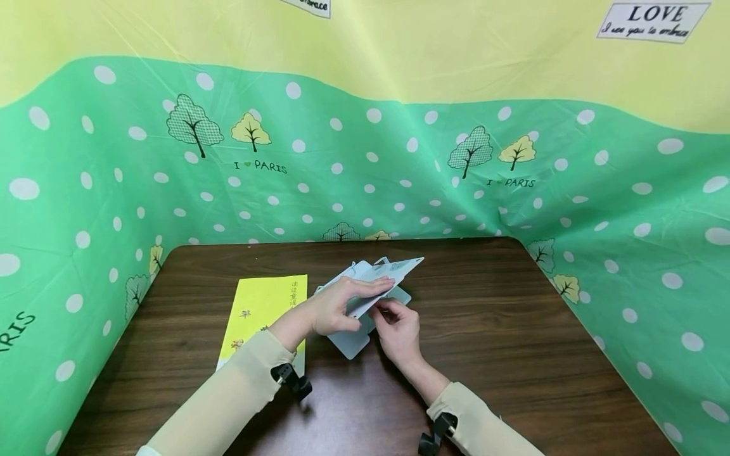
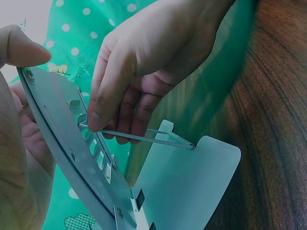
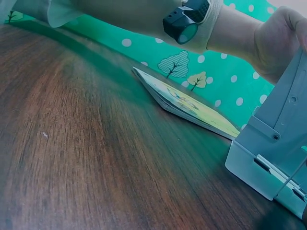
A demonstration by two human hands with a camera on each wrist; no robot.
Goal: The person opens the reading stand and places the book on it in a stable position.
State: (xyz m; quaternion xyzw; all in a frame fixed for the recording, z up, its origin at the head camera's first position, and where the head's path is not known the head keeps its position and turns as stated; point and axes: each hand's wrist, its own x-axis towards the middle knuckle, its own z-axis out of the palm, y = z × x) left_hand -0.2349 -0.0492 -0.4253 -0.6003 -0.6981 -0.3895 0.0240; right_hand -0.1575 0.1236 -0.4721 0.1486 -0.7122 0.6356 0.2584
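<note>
Metal stand (image 1: 399,269), pale blue-grey, is sitting around the middle of the table (image 1: 513,329), base plate down and top panel tilted up off it. Left hand (image 1: 333,310) is pretty much spread out: fingers lying mostly straight along the panel's face, thumb out to the side by its edge. Right hand (image 1: 399,329) is in under the panel, and the left wrist view shows it pinching the thin wire leg (image 2: 148,139) between thumb and finger, other fingers curled in just below. That wire slopes down to a notch in the base plate. Yellow book (image 1: 265,304) lies flat just left of the stand, partly covered by the left sleeve (image 1: 228,386). Green dotted cloth (image 1: 353,152) hangs behind.
</note>
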